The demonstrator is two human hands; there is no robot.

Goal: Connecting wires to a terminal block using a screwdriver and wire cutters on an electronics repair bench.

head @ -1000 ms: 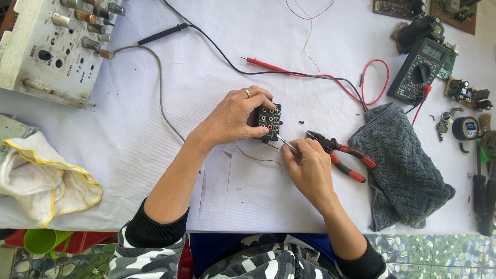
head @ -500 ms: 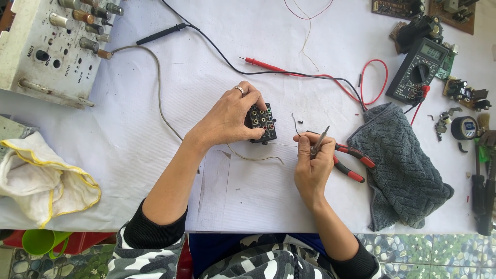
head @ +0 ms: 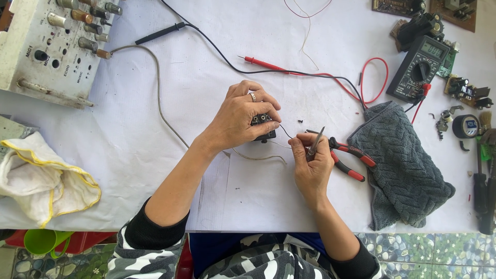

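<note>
Left hand (head: 243, 119) at frame centre, fingers curled tight over small black connector block (head: 263, 124), ring on one finger; block held just above white table cover (head: 206, 77); thin dark wire (head: 285, 131) runs from block's right edge to right hand (head: 310, 163); right hand just right of centre, fingertips pinched shut on wire end, slim metal tool (head: 315, 143) also gripped, tip pointing up-right; red-handled pliers (head: 347, 157) lying just right of hand, touching grey towel (head: 403, 165); multimeter (head: 419, 68) upper right; amplifier panel (head: 46, 41) upper left.
</note>
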